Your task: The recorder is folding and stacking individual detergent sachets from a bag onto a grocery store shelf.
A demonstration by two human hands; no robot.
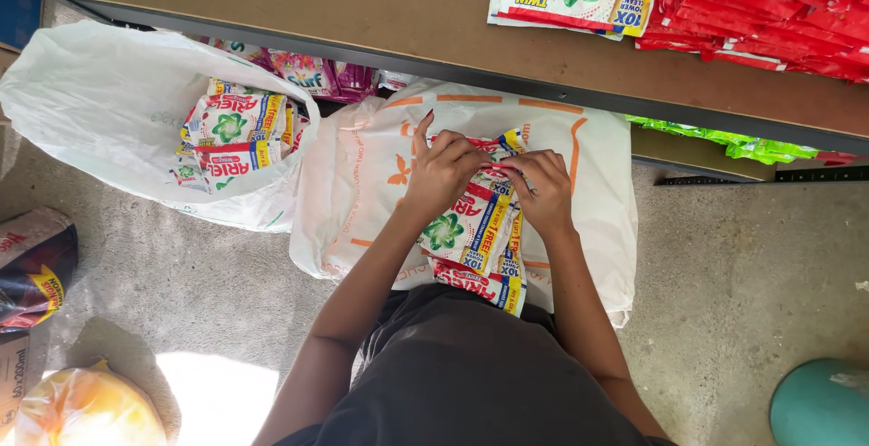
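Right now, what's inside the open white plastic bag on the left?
The white plastic bag holds a pile of detergent sachets, white and red with green star marks, showing at its mouth. Anything deeper is covered by the bag's plastic and the top sachets.

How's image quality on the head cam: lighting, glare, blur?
Head view: even daylight, hands and sachet strip sharp; a blown-out sun patch on the floor at lower left; slight wide-angle bending of the shelf edge; no motion blur.

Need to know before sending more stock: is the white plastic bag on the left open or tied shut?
Open. The white plastic bag gapes at its mouth, and sachets show inside it.
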